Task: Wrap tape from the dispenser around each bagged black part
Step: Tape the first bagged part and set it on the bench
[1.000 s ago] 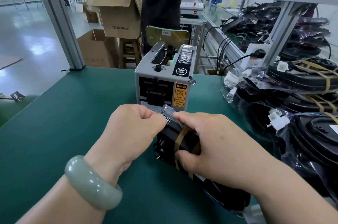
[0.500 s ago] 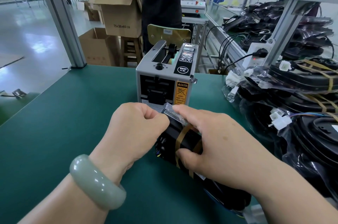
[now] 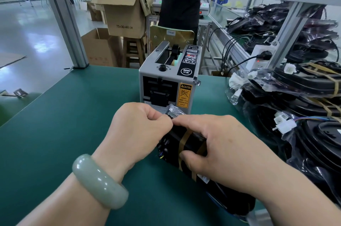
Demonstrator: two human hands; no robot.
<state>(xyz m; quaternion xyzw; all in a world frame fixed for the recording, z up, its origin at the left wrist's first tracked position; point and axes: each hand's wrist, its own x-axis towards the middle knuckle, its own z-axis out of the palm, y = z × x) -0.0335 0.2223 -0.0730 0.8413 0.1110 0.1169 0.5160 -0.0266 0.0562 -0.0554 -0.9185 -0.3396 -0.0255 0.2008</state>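
A bagged black part (image 3: 186, 144) stands on edge on the green table, just in front of the grey tape dispenser (image 3: 168, 82). Brown tape (image 3: 184, 141) crosses its top and side. My left hand (image 3: 140, 131), with a jade bangle on the wrist, is curled and pinches the clear bag's bunched end at the part's top. My right hand (image 3: 221, 144) wraps over the part, its forefinger pressing the top by the bag end and its thumb pressing the tape on the near side. The lower half of the part is hidden under my right forearm.
A heap of bagged black parts (image 3: 299, 107), some bound with brown tape, fills the right side of the table (image 3: 64, 124). A white power strip (image 3: 258, 58) with a plug sits behind them. Frame posts (image 3: 66, 23), cardboard boxes (image 3: 123, 17) and a stool stand beyond the far edge.
Both hands stay on the part. My right forefinger has slid left along the top to meet my left hand's fingers at the bag end.
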